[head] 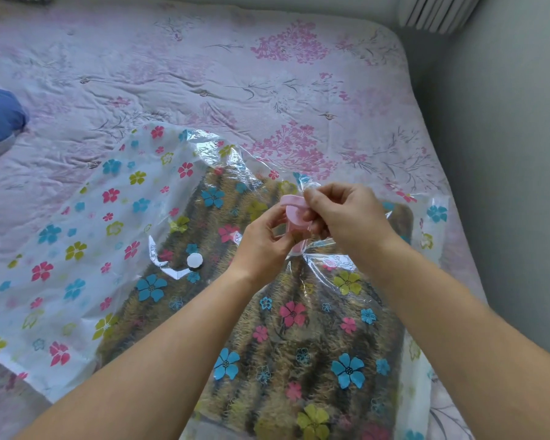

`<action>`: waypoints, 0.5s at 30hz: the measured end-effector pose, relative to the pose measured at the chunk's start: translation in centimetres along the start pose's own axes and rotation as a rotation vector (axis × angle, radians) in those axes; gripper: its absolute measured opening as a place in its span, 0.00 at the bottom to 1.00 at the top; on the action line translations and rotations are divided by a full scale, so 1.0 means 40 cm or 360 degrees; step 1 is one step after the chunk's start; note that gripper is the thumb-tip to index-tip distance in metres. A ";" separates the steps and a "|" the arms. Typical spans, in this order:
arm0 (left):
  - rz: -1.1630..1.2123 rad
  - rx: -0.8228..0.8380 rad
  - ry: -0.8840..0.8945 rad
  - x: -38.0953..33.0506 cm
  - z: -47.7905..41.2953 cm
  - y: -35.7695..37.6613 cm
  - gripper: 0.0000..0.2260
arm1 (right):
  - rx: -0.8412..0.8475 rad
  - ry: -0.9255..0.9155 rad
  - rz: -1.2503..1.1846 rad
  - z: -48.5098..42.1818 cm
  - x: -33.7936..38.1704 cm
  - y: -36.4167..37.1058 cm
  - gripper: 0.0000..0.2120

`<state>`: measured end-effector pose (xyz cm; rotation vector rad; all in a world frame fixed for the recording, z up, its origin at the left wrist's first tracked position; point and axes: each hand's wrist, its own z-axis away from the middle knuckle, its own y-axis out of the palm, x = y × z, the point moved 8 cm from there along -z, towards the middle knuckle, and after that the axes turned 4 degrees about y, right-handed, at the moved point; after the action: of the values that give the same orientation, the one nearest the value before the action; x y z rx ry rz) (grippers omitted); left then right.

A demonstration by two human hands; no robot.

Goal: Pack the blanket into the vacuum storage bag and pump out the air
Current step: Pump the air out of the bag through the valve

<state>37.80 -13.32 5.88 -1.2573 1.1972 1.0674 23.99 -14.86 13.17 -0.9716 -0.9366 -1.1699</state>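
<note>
A clear vacuum storage bag (77, 236) printed with coloured flowers lies on the bed. Inside it sits a folded brown striped blanket (286, 344). A white round valve cap (194, 260) shows on the bag's top, left of my hands. Both hands are raised over the bag's middle, lifting a pulled-up fold of the plastic. My left hand (264, 239) pinches the lower part of a pink plastic clip (294, 214). My right hand (340, 214) pinches the clip's top and the plastic at it. The clip's lower end is hidden by my fingers.
The bed (204, 74) carries a pink floral sheet. A blue pillow (0, 122) lies at the far left edge. A grey wall (505, 154) runs along the bed's right side, with a white radiator (438, 11) at the top right.
</note>
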 end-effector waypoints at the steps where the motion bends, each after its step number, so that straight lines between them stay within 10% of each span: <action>1: -0.0002 0.0009 0.0010 -0.002 0.001 0.002 0.15 | 0.0010 -0.0066 0.0017 0.004 0.029 -0.001 0.10; 9: -0.0048 0.0067 -0.0004 -0.005 -0.012 0.008 0.20 | 0.0156 -0.0667 -0.0563 0.076 0.279 -0.065 0.08; 15: 0.0018 0.0005 0.0000 -0.002 -0.006 0.004 0.14 | -0.0051 -0.0067 -0.0059 0.008 0.018 0.001 0.10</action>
<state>37.62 -13.53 5.95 -1.2494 1.2070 1.0730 24.12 -14.75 13.93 -1.0115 -0.9755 -1.2025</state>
